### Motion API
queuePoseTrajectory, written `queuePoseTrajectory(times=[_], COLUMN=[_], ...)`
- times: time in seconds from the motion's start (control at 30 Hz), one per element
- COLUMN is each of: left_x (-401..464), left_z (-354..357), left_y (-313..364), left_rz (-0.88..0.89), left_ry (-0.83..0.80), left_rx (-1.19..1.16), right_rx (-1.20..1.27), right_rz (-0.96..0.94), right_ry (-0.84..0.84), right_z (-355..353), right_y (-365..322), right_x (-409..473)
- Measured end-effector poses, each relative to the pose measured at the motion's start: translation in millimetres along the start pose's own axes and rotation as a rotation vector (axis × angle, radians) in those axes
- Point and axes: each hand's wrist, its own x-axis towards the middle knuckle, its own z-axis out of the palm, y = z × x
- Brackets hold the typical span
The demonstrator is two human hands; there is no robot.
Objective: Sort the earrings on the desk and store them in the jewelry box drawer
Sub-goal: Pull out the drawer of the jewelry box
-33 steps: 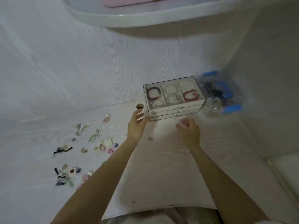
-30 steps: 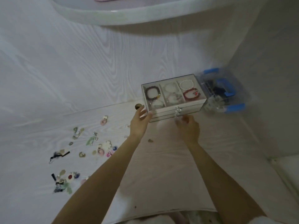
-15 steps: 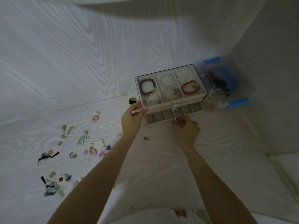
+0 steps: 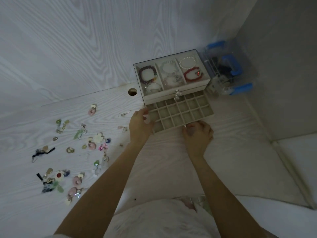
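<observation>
The jewelry box (image 4: pixel 159 97) stands at the back of the desk, bracelets showing under its clear lid. Its lowest drawer (image 4: pixel 180 110) is pulled out, a grid of small beige compartments with nothing visible in them. My left hand (image 4: pixel 139 126) holds the drawer's front left corner. My right hand (image 4: pixel 197 133) grips the small knob at the middle of the drawer front. Several earrings (image 4: pixel 98 137) lie scattered over the desk to the left, among them a pink round one (image 4: pixel 91 111) and a thin hook pair (image 4: pixel 124 114).
A clear plastic case with blue latches (image 4: pixel 228 71) sits right of the jewelry box, against the grey side wall (image 4: pixel 283 83). A round cable hole (image 4: pixel 132 92) is in the desk beside the box's left corner. The white back panel rises behind.
The drawer has slid much further out toward me, drawn by my right hand. My left hand has shifted from the box's corner to the drawer's left corner. The view tilted downward.
</observation>
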Motion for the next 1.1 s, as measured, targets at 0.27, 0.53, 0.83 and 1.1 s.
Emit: queuePoseTrajectory(times=[0.27,0.53,0.83,1.1], left_x=[-14.5,-12.0,-17.3,-64.2], left_z=[1.7,4.9,8.0,-35.5], left_y=[-7.8,-13.9,-16.3,-47.7], left_rz=[-0.003,0.022,0.04,0.315], left_ry=[0.046,0.061,0.086,0.144], left_rx=[0.135,0.167,0.242,0.01], right_rx=[0.042,0.086,0.105,0.18], right_rz=[-0.014,-0.02,-0.014,-0.233], right_ry=[-0.015,-0.045,-0.071,-0.14], right_z=[-8.9,-9.2,-17.4,-44.2], right_y=[7.0,13.1,10.3,12.5], right_x=[-16.8,-24.7,-27.3,-60.7])
